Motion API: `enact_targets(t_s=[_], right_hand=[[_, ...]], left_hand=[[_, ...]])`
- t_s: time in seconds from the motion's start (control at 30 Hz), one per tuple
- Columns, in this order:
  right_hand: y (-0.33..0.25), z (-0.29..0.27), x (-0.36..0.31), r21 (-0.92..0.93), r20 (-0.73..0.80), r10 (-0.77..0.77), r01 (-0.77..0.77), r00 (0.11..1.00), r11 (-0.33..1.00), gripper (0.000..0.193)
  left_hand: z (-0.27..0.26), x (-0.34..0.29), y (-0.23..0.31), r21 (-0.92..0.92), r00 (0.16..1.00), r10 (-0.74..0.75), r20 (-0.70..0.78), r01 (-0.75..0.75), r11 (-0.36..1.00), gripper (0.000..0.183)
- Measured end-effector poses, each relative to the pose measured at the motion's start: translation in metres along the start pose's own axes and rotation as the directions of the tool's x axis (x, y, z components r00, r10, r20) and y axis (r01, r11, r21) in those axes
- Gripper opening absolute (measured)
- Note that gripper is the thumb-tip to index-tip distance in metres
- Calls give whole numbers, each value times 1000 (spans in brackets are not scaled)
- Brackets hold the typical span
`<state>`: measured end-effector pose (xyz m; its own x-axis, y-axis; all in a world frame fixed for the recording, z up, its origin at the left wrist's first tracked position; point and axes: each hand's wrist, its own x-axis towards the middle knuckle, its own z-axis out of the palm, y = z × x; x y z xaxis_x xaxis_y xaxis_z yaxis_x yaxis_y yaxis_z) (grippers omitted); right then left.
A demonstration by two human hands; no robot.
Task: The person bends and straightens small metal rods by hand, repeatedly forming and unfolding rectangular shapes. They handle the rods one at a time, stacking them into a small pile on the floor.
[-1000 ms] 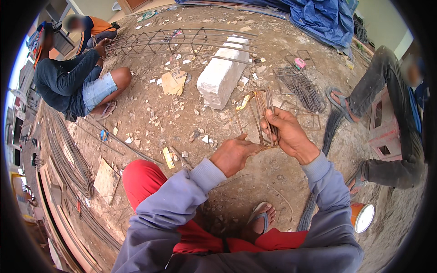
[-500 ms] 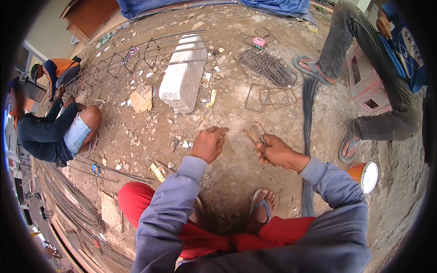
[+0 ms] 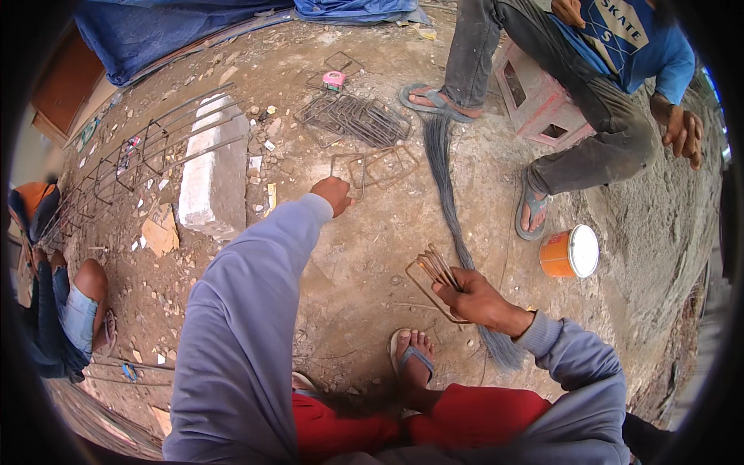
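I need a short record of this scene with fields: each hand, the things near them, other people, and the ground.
left hand: stretched forward, on a rectangular wire stirrup lying on the ground
right hand: holds a small stack of wire stirrups
near things: pile of stirrups, bundle of thin wires, white block, orange can
other people: seated person on a pink block; another person at left
ground: bare dirt

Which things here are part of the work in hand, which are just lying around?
In use:
- left hand reaching to a wire frame on the ground
- right hand holding a bunch of wire frames
- heap of wire frames
- bundle of thin wire

Lying about:
- white block
- orange can
- pink tape measure
- blue tarp
- pink block used as a seat
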<state>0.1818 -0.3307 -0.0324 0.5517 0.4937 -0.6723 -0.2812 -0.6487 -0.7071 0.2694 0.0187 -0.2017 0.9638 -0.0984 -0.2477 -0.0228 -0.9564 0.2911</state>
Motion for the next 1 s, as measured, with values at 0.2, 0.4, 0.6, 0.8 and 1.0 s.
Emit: enact_targets(t_s=[0.2,0.4,0.6,0.8,1.0], right_hand=[[15,14,-41,250,-95,64,-39,993,967,20],[44,24,-36,418,-148,121,-49,982,907,19],[38,17,-38,539,-286,100,73,953,839,16],[16,15,-24,655,-312,149,99,938,749,15],[1,20,-13,681,-235,82,104,969,725,16]], left_hand=[[71,28,38,-219,924,-309,-224,261,940,40],[94,29,13,-268,844,-173,-508,36,963,21],[45,-55,-18,-916,878,-471,-84,117,383,14],[8,-163,29,-998,978,-201,59,52,-40,18],[-12,-228,54,-996,996,-61,65,68,53,18]])
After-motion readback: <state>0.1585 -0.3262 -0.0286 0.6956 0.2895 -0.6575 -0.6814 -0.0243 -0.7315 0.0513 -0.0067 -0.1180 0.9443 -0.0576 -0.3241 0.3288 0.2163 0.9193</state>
